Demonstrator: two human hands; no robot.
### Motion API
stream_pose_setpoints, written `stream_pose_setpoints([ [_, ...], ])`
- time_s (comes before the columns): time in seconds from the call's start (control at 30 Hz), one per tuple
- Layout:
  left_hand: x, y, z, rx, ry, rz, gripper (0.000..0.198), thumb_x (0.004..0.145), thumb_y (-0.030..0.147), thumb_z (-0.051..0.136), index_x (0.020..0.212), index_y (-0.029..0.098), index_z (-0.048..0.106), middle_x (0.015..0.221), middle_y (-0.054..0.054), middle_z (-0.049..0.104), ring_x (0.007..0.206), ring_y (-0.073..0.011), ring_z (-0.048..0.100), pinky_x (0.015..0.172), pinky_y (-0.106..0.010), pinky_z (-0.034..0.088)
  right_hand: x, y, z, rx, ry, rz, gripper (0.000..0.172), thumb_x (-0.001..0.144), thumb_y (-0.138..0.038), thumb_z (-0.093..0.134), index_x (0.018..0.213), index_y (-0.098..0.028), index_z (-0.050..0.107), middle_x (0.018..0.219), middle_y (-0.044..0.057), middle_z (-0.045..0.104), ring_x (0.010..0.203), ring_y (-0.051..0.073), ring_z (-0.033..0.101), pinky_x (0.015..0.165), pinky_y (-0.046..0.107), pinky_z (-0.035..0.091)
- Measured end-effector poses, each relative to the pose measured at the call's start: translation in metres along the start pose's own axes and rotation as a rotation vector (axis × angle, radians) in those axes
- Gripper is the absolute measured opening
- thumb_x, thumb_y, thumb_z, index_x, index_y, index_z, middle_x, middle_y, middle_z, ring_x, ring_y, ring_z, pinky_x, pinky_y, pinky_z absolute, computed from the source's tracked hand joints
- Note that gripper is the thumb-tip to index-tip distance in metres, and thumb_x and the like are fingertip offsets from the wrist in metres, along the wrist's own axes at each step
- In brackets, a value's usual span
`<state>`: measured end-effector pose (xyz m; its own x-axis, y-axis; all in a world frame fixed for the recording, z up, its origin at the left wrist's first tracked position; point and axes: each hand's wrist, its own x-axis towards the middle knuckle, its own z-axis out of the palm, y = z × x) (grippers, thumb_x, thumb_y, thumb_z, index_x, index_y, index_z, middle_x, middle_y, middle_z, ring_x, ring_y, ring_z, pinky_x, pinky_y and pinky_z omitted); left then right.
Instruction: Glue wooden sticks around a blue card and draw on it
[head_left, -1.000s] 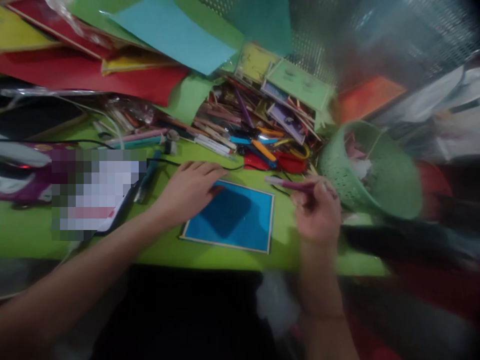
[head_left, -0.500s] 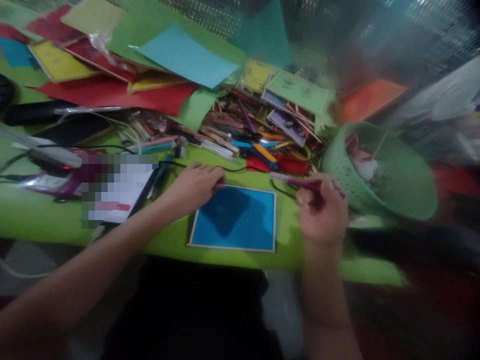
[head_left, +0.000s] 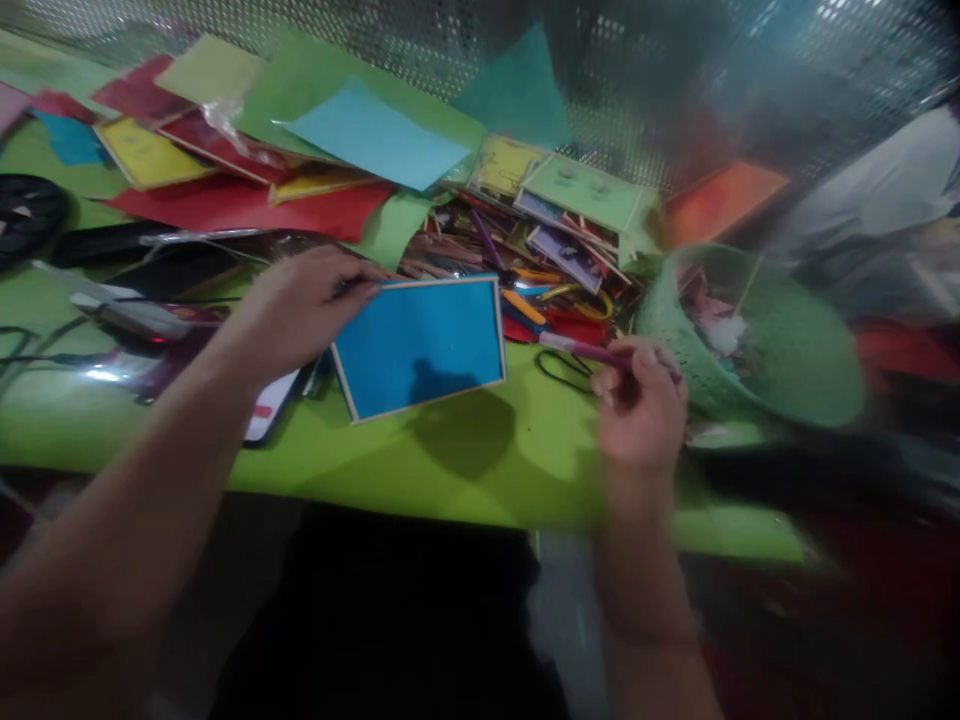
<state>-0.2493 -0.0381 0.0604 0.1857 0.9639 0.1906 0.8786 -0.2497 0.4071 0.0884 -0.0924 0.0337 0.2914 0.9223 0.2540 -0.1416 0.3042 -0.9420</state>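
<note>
My left hand (head_left: 319,300) pinches the upper left corner of a blue rectangular panel (head_left: 427,345) edged with thin pale wooden strips. The panel is lifted and tilted above the green table (head_left: 555,470), and its shadow falls below it. On the right, my right hand (head_left: 643,400) is closed around a purple pen (head_left: 592,351) with a pale, whitish end that points left toward the panel. A thin black cord loop (head_left: 561,370) lies just left of that hand. Part of a phone (head_left: 271,408) shows beneath my left forearm.
A green perforated basket (head_left: 675,320) holding scraps stands at the right. Behind the panel lie scissors (head_left: 525,308), sticks and small framed cards (head_left: 592,190). Coloured sheets (head_left: 379,135) are heaped at the back left. A black round object (head_left: 30,220) sits at the far left.
My left hand has raised the blue panel off the table, moving it up and to the left and tilting it. The right hand still holds the pen in nearly the same place.
</note>
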Motion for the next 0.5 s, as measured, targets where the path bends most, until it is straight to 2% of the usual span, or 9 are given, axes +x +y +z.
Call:
stream_pose_setpoints([
  [0.13,0.005,0.001,0.004,0.028,0.042,-0.065,0.042,0.105,0.037,0.044,0.125,0.011,0.070,0.125,-0.010,0.068,0.114,-0.0222,0.059,0.112,-0.039,0.044,0.001,0.001,-0.002,0.005,-0.038,-0.021,0.023,0.088,-0.046,0.074,0.083,-0.024,0.071,0.074,-0.002,0.063,0.051,0.007,0.046,0.047,0.024,0.035],
  [0.27,0.005,0.008,0.022,-0.071,-0.097,-0.031,0.040,0.104,0.037,0.044,0.124,0.012,0.068,0.128,-0.006,0.069,0.112,-0.0201,0.059,0.111,-0.037,0.044,0.002,0.001,-0.003,-0.026,-0.033,-0.026,0.025,0.087,-0.049,0.073,0.082,-0.025,0.070,0.077,-0.001,0.064,0.052,0.008,0.047,0.046,0.025,0.033],
  [0.33,0.001,0.008,0.024,-0.100,-0.142,-0.016,0.039,0.103,0.039,0.045,0.122,0.014,0.068,0.125,-0.006,0.072,0.106,-0.0189,0.061,0.105,-0.035,0.048,0.002,0.000,-0.003,-0.025,-0.026,-0.019,0.025,0.087,-0.049,0.073,0.082,-0.025,0.070,0.075,-0.001,0.063,0.052,0.009,0.047,0.046,0.025,0.033],
  [0.43,-0.007,0.002,0.011,-0.141,-0.183,-0.007,0.039,0.101,0.039,0.049,0.123,0.013,0.068,0.116,-0.004,0.073,0.097,-0.0165,0.062,0.094,-0.030,0.050,0.001,-0.001,-0.003,-0.003,-0.028,0.002,0.022,0.087,-0.046,0.073,0.082,-0.024,0.071,0.067,-0.003,0.058,0.051,0.009,0.044,0.047,0.026,0.032],
  [0.5,-0.010,-0.005,-0.003,-0.155,-0.070,-0.068,0.040,0.101,0.039,0.050,0.124,0.013,0.068,0.109,-0.002,0.073,0.093,-0.0142,0.061,0.091,-0.028,0.049,0.001,0.000,-0.003,0.000,-0.036,0.006,0.021,0.088,-0.045,0.073,0.082,-0.024,0.071,0.066,-0.004,0.056,0.050,0.009,0.044,0.047,0.026,0.032],
])
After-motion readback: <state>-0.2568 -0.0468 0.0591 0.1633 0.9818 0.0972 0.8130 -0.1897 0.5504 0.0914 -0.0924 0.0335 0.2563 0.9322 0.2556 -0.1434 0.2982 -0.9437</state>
